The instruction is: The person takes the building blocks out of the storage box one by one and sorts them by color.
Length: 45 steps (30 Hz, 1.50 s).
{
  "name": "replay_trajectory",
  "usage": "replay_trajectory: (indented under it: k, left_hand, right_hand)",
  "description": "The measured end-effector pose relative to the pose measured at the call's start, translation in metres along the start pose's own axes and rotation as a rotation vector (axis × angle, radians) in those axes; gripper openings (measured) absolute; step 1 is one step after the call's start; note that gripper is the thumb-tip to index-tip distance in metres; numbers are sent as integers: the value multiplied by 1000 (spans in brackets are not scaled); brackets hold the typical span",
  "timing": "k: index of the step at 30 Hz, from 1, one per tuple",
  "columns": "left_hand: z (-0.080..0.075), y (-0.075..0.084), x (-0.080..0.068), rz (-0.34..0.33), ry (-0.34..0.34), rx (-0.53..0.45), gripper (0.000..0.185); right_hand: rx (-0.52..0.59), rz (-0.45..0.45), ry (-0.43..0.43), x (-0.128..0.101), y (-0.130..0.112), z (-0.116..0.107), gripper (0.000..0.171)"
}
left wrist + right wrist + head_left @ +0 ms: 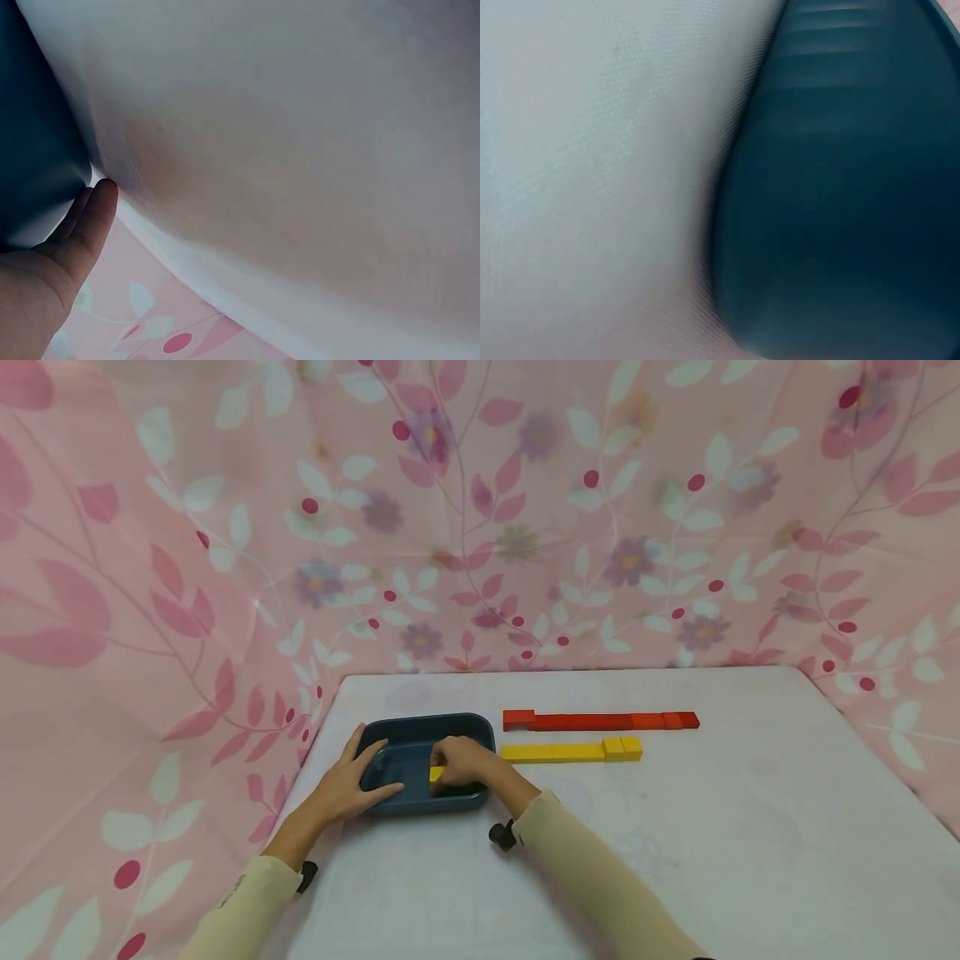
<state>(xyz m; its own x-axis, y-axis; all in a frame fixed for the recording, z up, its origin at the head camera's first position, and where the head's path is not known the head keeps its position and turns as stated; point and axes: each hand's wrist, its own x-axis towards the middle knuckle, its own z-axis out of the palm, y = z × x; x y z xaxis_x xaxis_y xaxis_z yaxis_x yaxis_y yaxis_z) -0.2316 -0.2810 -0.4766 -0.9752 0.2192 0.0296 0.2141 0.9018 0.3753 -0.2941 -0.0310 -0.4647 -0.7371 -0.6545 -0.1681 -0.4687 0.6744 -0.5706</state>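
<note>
A small yellow wooden block (pixel 436 773) is pinched by the curled fingers of the right hand (pixel 459 762) inside the dark blue plastic tray (pixel 420 727) at the worktop's (pixel 675 843) left. The tray's left rim is steadied by the left hand (pixel 347 787), fingers spread. Judged as the picking step; a clean lift over the rim is called for next.

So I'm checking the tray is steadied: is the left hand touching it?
Touching. The head view shows the left hand on the tray, thumb lying over its near-left rim.
</note>
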Motion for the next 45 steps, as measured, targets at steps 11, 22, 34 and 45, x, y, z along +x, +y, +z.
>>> replay_trajectory:
  k: [11,22,34,45]
  left_hand:
    - [0,1,1,13,9,14,93]
    - [-1,2,2,12,-31,36,94]
    - [2,4,2,17,-43,42,95]
    - [-2,0,1,33,-25,28,93]
  right_hand:
    - [172,-128,119,-3,8,-4,31]
    - [238,-168,233,-11,11,-8,37]
    - [261,-233,263,-24,18,-33,40]
    - [168,-223,309,-77,56,-82,36]
